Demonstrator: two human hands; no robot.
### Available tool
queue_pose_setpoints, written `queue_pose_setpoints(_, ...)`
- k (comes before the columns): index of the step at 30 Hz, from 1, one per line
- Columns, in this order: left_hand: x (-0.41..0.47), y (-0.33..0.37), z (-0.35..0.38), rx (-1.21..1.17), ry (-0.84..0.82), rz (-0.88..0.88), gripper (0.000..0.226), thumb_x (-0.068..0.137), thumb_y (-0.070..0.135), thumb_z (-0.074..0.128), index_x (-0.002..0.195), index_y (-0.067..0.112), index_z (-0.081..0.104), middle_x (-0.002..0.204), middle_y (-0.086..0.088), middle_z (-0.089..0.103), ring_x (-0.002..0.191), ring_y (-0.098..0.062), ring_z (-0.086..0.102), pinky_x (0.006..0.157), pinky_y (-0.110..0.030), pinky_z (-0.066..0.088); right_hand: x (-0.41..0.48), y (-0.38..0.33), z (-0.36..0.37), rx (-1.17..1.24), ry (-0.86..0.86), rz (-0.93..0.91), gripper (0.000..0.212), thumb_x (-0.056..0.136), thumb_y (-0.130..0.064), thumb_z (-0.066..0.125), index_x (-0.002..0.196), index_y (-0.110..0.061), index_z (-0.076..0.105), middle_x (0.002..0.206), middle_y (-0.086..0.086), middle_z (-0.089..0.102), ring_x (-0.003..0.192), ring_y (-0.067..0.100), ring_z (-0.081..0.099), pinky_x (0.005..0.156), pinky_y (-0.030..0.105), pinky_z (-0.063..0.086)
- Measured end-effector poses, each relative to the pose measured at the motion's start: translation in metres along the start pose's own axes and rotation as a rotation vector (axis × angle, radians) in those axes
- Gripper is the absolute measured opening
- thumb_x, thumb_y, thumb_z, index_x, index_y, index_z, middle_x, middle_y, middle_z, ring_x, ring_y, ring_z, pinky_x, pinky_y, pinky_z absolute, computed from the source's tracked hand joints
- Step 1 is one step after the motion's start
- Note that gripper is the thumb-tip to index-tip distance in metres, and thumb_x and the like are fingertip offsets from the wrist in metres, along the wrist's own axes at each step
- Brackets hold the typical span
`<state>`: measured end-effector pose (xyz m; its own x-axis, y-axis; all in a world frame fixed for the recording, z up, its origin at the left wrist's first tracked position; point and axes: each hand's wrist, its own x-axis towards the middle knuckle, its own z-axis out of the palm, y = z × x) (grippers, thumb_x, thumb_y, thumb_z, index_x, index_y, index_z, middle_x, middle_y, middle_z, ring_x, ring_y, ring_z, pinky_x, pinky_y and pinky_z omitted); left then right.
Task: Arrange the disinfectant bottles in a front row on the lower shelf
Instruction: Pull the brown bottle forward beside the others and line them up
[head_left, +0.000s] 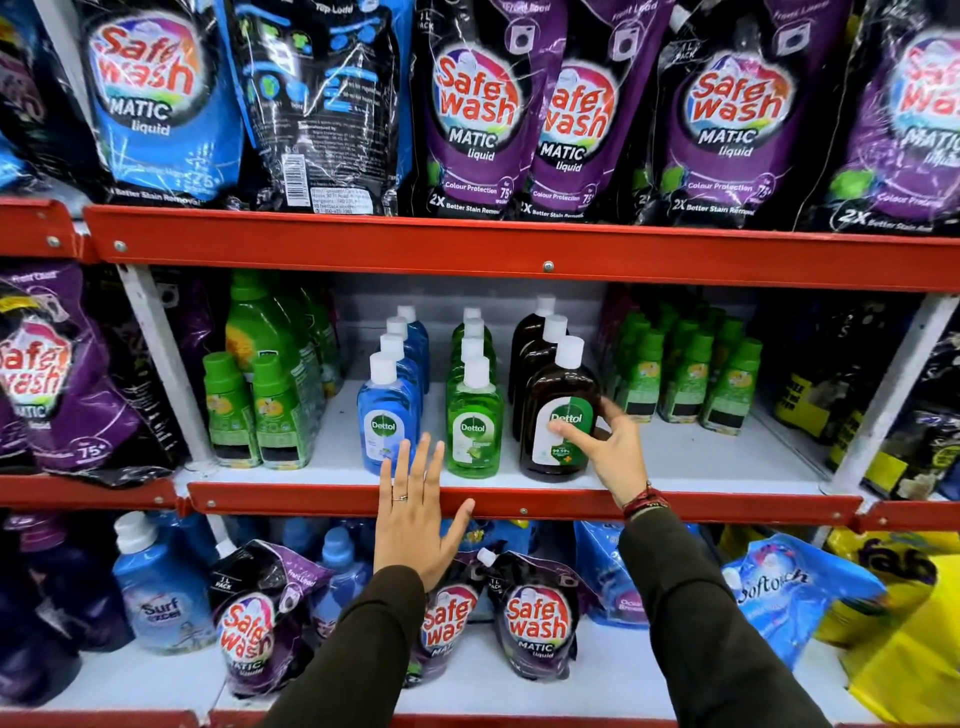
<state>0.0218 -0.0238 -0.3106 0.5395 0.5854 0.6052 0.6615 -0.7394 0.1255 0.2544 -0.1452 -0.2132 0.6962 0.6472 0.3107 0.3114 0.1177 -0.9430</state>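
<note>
At shelf front edge: right hand (610, 449) grips brown bottle (558, 415); green bottle (474, 423) just left of it, blue bottle (387, 415) beyond; left hand (418, 514) flat, fingers spread, holding nothing

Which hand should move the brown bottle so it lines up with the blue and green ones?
The right hand, probably. Its fingers already wrap the brown Dettol bottle. The left hand is flat and open in front of the blue bottle, holding nothing, with the green bottle between.

Purple Safewash pouches (478, 114) fill the top shelf, small green bottles (685, 379) stand at right, and a yellow bag (904, 639) lies below.
</note>
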Motion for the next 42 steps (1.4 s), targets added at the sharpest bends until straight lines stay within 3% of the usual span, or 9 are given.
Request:
queue_pose_setpoints(5,0.003,0.025,-0.010,-0.224,0.093,-0.007,0.071,0.100,0.053,0.035,0.160,0.021,0.016,0.171,-0.002,0.009,0.159,-0.020,0.003,0.127,-0.049,-0.006,-0.014,-0.006,0.006,0.012,-0.018,0.027,0.068,0.084,-0.022,0.083,0.142,-0.013,0.049,0.137,0.006,0.062,0.116,0.009,0.063,0.098,0.017,0.053)
queue_pose_setpoints(8,0.016,0.064,-0.026,-0.507,0.167,0.028,0.065,0.100,0.045,0.038,0.158,0.032,0.013,0.166,0.011,0.015,0.155,-0.005,0.010,0.126,-0.028,-0.004,-0.028,-0.005,0.011,0.094,0.068,0.063,0.078,0.097,-0.043,0.065,0.160,-0.018,0.027,0.164,0.000,0.037,0.152,0.015,0.036,0.128,0.039,0.030)
queue_pose_setpoints(12,0.036,0.121,-0.038,-0.980,0.115,-0.070,0.064,0.101,0.049,0.035,0.159,0.030,0.014,0.166,0.012,0.014,0.154,0.000,0.010,0.123,-0.014,0.007,-0.038,-0.003,0.017,0.211,0.109,0.097,0.086,0.092,-0.073,0.043,0.161,-0.025,0.028,0.170,-0.003,0.031,0.157,0.012,0.030,0.131,0.046,0.023)
queue_pose_setpoints(16,0.054,0.144,-0.038,-1.247,-0.148,-0.329,0.066,0.102,0.052,0.031,0.158,0.031,0.005,0.169,0.009,0.003,0.156,-0.007,-0.001,0.127,-0.032,0.003,-0.031,0.018,0.014,0.230,0.060,0.134,0.095,0.079,-0.093,0.039,0.152,-0.032,0.048,0.159,-0.003,0.051,0.148,0.012,0.046,0.128,0.049,0.031)
queue_pose_setpoints(20,0.061,0.142,-0.032,-1.262,-0.224,-0.382,0.076,0.096,0.061,0.029,0.160,0.031,0.001,0.171,0.008,0.000,0.157,-0.011,-0.004,0.129,-0.044,0.002,-0.043,-0.003,0.015,0.240,0.039,0.127,0.043,0.103,-0.060,0.036,0.131,-0.038,0.060,0.143,-0.003,0.062,0.131,0.008,0.059,0.123,0.045,0.039)
queue_pose_setpoints(29,0.057,0.138,-0.031,-1.258,-0.179,-0.351,0.071,0.100,0.054,0.034,0.161,0.028,0.008,0.171,0.004,0.006,0.155,-0.006,0.003,0.127,-0.033,0.005,-0.038,0.002,0.012,0.231,0.008,0.089,0.050,0.105,-0.056,0.037,0.146,-0.032,0.050,0.154,-0.002,0.054,0.140,0.008,0.051,0.127,0.042,0.034)
queue_pose_setpoints(34,0.038,0.125,-0.033,-1.023,0.287,-0.295,0.051,0.104,0.041,0.034,0.151,0.022,0.038,0.156,0.002,0.035,0.146,-0.008,0.031,0.120,-0.019,0.022,-0.064,-0.003,0.029,0.220,0.351,-0.164,0.035,0.106,-0.036,0.044,0.136,-0.023,0.056,0.139,-0.002,0.057,0.122,-0.003,0.056,0.105,0.019,0.043)
queue_pose_setpoints(38,0.042,0.099,-0.038,-1.023,0.443,-0.399,0.052,0.102,0.042,0.033,0.148,0.020,0.041,0.153,-0.003,0.035,0.146,-0.014,0.031,0.119,-0.019,0.020,-0.078,-0.007,0.056,0.216,0.050,-0.152,0.054,0.098,-0.053,0.041,0.139,-0.022,0.058,0.143,-0.006,0.061,0.135,0.014,0.056,0.115,0.038,0.045)
queue_pose_setpoints(42,0.052,0.079,-0.046,-1.131,0.217,-0.522,0.054,0.108,0.044,0.027,0.158,0.027,0.020,0.169,0.000,0.011,0.156,-0.014,0.008,0.120,-0.029,0.006,-0.083,-0.014,0.082,0.092,-0.225,-0.008,0.057,0.107,-0.051,0.033,0.160,-0.031,0.027,0.167,-0.016,0.026,0.155,0.000,0.022,0.132,0.035,0.015)
